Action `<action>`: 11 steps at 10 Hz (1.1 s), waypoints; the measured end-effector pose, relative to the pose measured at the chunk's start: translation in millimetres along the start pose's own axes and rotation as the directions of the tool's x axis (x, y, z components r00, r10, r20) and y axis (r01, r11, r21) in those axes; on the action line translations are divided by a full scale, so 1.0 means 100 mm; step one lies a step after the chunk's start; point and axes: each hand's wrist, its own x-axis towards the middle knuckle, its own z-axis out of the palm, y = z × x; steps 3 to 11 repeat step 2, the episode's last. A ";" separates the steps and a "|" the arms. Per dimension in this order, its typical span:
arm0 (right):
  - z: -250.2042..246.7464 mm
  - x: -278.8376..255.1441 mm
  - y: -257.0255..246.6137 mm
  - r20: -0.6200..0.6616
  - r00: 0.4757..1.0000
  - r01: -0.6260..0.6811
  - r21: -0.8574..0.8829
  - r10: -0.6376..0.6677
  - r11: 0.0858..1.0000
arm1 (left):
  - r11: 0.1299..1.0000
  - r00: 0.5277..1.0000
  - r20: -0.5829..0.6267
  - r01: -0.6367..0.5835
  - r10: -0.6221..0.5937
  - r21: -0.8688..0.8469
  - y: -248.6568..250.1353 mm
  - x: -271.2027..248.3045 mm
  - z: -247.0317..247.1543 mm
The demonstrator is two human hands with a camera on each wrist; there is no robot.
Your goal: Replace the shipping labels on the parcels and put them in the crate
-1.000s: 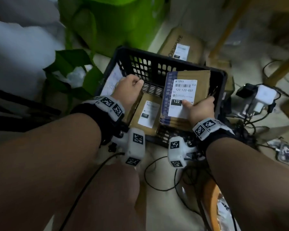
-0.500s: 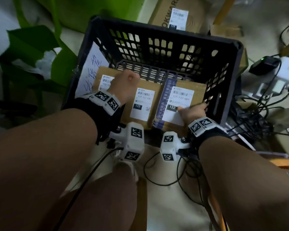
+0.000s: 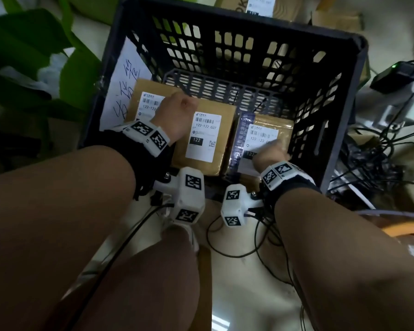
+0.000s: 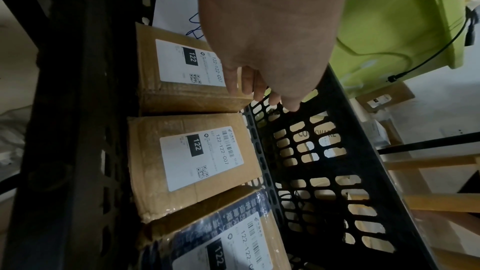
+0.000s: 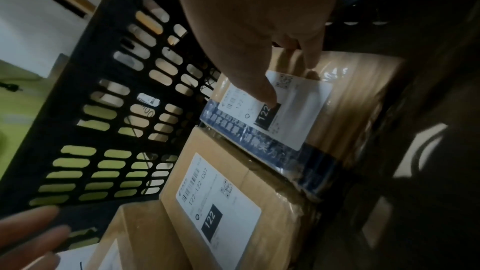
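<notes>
Parcels laid three abreast along the crate's point(image 3: 344, 96) near wall, right-corner parcel point(image 3: 273, 130) pinched by right hand point(image 3: 269, 155), left hand point(image 3: 177, 115) fingers straight over left parcel point(image 4: 182, 81), middle parcel point(image 3: 206, 137) untouched.

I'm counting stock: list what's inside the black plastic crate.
Three brown cardboard parcels lie side by side along the black plastic crate's near wall, white labels up. Both hands reach in: left hand, right hand. Anything beneath the parcels is hidden.

Bare forearms end in black wrist straps point(image 3: 139, 161) topped with white bands point(image 3: 286, 174) printed with black square markers. White marker-covered camera blocks point(image 3: 189, 198) hang beneath the bands, trailing black cables point(image 3: 120, 244).
</notes>
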 end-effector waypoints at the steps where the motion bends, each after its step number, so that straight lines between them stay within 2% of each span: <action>1: -0.02 0.04 -0.04 0.147 0.989 0.003 -0.033 0.001 0.999 | 0.999 1.000 -0.005 0.001 0.000 0.032 0.02 -0.05 -0.05; 2: -0.15 -0.07 -0.12 0.189 0.982 -0.010 0.072 -0.004 0.997 | 0.998 0.998 -0.048 -0.026 0.028 0.053 0.06 -0.16 -0.17; 11: -0.15 -0.07 -0.12 0.189 0.982 -0.010 0.072 -0.004 0.997 | 0.998 0.998 -0.048 -0.026 0.028 0.053 0.06 -0.16 -0.17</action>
